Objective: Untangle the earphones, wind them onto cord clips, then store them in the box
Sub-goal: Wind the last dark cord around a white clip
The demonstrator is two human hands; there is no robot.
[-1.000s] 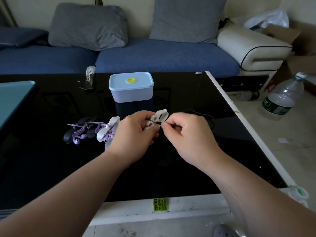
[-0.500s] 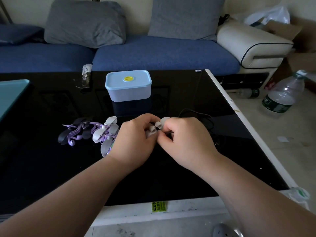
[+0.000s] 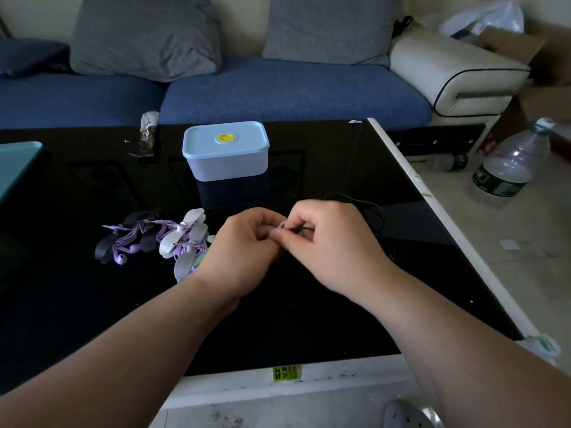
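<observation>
Head view, stock listed largest to smallest:

1. Sofa (image 3: pixel 278 88): blue, runs along beyond tabletop's far edge; 2 grey cushions (image 3: pixel 145 35) lean on its back; cream armrest (image 3: pixel 457 72) at right end
2. Tabletop (image 3: pixel 92 304): black gloss, white rim at right and near edges
3. Water bottle (image 3: pixel 509 165): clear, green label, upright on floor off the right edge
4. Box (image 3: pixel 225 162): pale blue, lid on w/ yellow disc at centre; stands toward far edge, approx. mid-width, well apart from hands
5. Left hand (image 3: pixel 244 251): above tabletop centre, fingers curled tight round cord clip
6. Right hand (image 3: pixel 333 245): fingertips touching left hand's, thumb + forefinger pinched on same clip; whether a cord is also in the pinch, can't tell
7. Earphones pile (image 3: pixel 136 242): purple cords, tangled w/ white, black and green clips; lies on tabletop just left of left hand, nearer box than near edge
8. Teal item (image 3: pixel 15 165): at left edge, mostly out of shot
9. Black cord (image 3: pixel 364 208): loops on tabletop behind right hand, toward right edge
10. Wrapper (image 3: pixel 148 134): crumpled, at far edge, left of box
11. Cord clip (image 3: pixel 281 225): white, only a sliver shows betw. the fingertips
12. Sticker (image 3: pixel 285 372): yellow-green, on near rim
</observation>
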